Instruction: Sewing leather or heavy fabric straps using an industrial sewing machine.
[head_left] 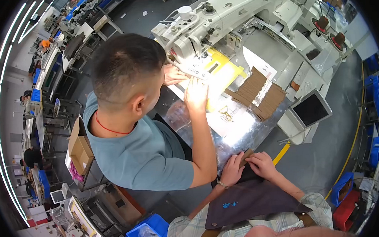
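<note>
At the front edge of the metal worktable point(238, 139), my left hand point(232, 170) and my right hand point(263, 165) are closed on a small brown piece point(247, 155). A coworker in a blue T-shirt point(144, 151) leans over the white sewing machine point(230, 7), hands point(195, 94) under its lit head near a yellow plate point(223, 68). A stack of brown pieces point(262, 105) and a white paper sheet with a drawing point(218, 123) lie on the table, ahead of my hands.
A tablet-like screen point(310, 106) sits right of the table. A cardboard box point(79, 147) stands left of the coworker. Blue bins point(152, 223) are at lower left, with more bins point(373, 107) along the right. Other workbenches and people point(33, 158) line the far left.
</note>
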Motion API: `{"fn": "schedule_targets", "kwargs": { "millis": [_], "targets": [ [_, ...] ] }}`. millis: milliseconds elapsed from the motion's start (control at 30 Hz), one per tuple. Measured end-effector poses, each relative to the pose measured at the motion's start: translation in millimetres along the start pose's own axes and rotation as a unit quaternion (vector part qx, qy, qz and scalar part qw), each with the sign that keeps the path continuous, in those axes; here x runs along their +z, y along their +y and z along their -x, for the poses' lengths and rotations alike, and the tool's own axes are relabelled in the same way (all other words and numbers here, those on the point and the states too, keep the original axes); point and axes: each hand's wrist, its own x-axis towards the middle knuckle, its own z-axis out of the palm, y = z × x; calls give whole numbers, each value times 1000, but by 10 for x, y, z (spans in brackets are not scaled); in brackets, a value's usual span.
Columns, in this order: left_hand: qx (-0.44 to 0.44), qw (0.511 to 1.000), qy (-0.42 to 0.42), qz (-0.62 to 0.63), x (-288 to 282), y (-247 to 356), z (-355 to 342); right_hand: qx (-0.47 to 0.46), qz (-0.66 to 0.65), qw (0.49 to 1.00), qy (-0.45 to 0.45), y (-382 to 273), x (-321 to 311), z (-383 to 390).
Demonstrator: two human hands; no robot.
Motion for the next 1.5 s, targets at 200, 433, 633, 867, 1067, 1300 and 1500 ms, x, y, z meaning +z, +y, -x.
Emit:
{"fn": "schedule_targets", "kwargs": {
  "millis": [200, 433, 633, 867, 1067, 1300, 1500],
  "targets": [
    [22, 999, 33, 12, -19, -28, -13, -3, -22, 1000, 5, -38, -24, -55],
    [30, 999, 28, 7, -2, -52, -8, -10, -45, 999, -5, -33, -26, -54],
    [31, 999, 29, 2, 16, -69, -9, 3, -60, 998, -13, -16, -14, -25],
    [30, 999, 25, 6, 33, -90, 6, -3, -74, 997, -1, -26, -5, -34],
    [30, 999, 30, 4, 36, -84, 20, 1, -77, 997, -7, -24, -2, -31],
    [31, 999, 41, 3, 29, -55, 6, 20, -79, 997, -10, -24, -2, -1],
    [40, 998, 51, 14, 18, -38, 2, 41, -91, 994, -36, -28, -8, 4]
  ]
}}
